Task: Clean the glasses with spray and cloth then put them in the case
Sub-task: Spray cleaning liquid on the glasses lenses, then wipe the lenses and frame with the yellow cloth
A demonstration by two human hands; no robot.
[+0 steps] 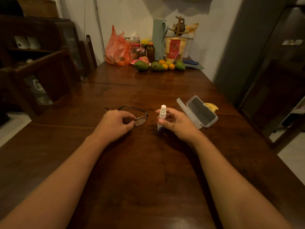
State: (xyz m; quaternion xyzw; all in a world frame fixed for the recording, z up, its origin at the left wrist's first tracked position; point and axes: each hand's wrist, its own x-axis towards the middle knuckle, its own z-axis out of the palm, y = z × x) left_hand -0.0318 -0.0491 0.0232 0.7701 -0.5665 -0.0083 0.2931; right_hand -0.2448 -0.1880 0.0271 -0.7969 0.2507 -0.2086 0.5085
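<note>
Black-framed glasses [137, 115] rest low over the dark wooden table [148, 171], and my left hand [115, 124] pinches their frame near the bridge. My right hand [177, 123] grips a small spray bottle [162, 114] upright just right of the glasses, its white nozzle uncovered and pointing up. The clear cap [181, 104] lies on the table behind that hand. An open grey glasses case [202, 113] sits to the right, with a yellow cloth [211, 106] behind its far edge.
At the table's far end stand an orange plastic bag [118, 48], jars [150, 50], avocados and oranges [156, 66], and a pale green flask [159, 38]. Wooden chairs [54, 71] line the left side. A grey cabinet [247, 47] rises at the right.
</note>
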